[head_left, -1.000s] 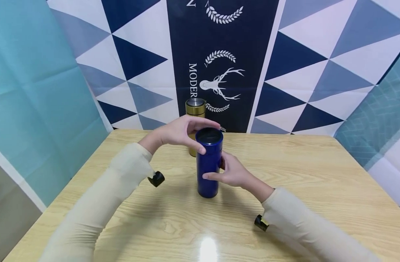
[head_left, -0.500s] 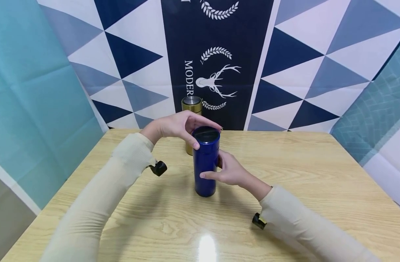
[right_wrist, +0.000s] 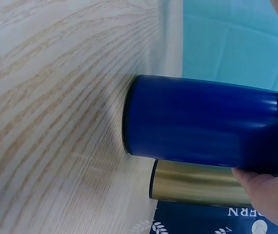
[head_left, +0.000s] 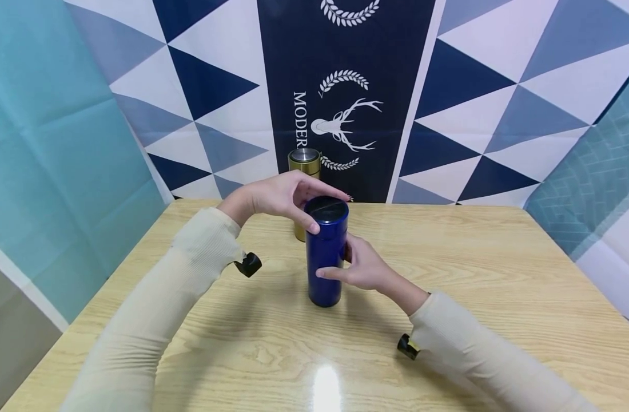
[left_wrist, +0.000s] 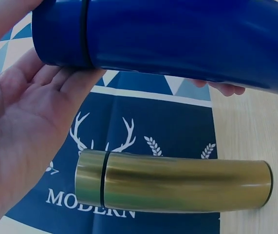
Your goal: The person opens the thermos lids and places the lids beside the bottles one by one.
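A dark blue thermos (head_left: 325,266) with a shiny black top stands upright on the wooden table. My left hand (head_left: 278,197) reaches over from the left and grips its cap (left_wrist: 61,31), thumb on the near side and fingers on the far side. Lower down, my right hand (head_left: 363,264) holds the thermos body from the right, thumb across the front; its other fingers are mostly hidden behind. Just behind the left hand stands a gold thermos (head_left: 305,166) with a silver top, partly hidden in the head view but seen whole in the left wrist view.
The light wooden table (head_left: 474,274) spreads around both thermoses. A patterned cloth (head_left: 340,126) with triangles and a deer head hangs behind it. Turquoise cloth (head_left: 62,131) hangs on the left, with more at the right.
My left wrist has risen slightly and the hand has shifted a little around the cap. The right hand keeps its hold; the thermos stays standing. The head view has drifted slightly.
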The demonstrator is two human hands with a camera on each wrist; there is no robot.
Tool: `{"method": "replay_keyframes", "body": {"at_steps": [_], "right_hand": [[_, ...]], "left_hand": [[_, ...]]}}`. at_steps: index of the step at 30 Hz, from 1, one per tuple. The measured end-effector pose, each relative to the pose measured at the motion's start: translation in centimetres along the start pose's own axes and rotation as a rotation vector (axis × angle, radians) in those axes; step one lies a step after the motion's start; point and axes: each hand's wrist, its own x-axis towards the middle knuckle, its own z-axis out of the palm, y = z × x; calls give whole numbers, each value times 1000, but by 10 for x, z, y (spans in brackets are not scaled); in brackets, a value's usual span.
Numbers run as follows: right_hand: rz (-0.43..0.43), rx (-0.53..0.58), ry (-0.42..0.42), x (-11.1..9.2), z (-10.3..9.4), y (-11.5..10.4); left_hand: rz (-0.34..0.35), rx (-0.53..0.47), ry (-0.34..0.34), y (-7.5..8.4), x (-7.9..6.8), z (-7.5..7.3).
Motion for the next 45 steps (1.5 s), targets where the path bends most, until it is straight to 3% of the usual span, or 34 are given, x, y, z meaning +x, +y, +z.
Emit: {"method": "replay_keyframes", "body": {"at_steps": [13, 45], "right_hand": [[15, -2, -4, 0, -1, 1], [37, 16, -4, 1, -2, -2]], "left_hand": [[-78, 36, 64, 7, -4, 5], [-176, 123, 175, 17, -7, 14]]}}
